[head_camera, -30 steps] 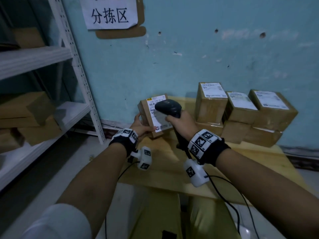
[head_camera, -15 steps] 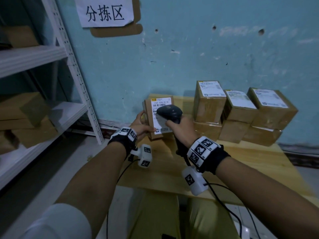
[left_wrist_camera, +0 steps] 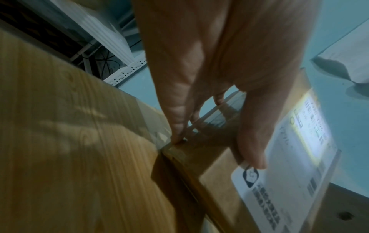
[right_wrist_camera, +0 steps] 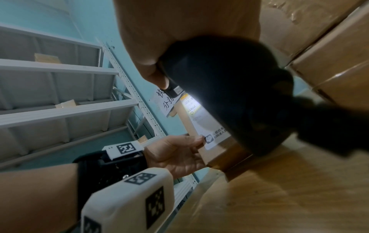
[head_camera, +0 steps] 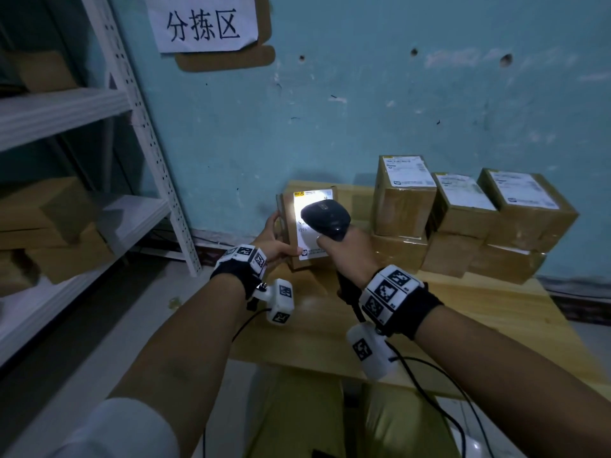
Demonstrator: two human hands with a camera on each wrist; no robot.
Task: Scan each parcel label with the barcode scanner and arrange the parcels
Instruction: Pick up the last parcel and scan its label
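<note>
My left hand [head_camera: 276,241] grips a small brown parcel [head_camera: 291,256] by its left side, thumb on the white label [head_camera: 309,228], holding it upright at the left end of the wooden table [head_camera: 463,312]. In the left wrist view the fingers [left_wrist_camera: 177,126] wrap the parcel's edge [left_wrist_camera: 191,157]. My right hand [head_camera: 344,249] grips the black barcode scanner [head_camera: 325,216] just in front of the label. A bright patch of scanner light falls on the label's upper part [right_wrist_camera: 191,102]. The scanner [right_wrist_camera: 229,97] hides much of the label.
Several labelled brown parcels [head_camera: 463,219] are stacked in two layers against the blue wall at the table's back right. A white metal shelf rack [head_camera: 139,127] with more boxes stands to the left. A paper sign [head_camera: 201,24] hangs on the wall. A black cable [head_camera: 426,385] trails from the scanner.
The scanner's light has come on and now glows on the label. The parcel stands more upright than a second ago; both hands keep their grips.
</note>
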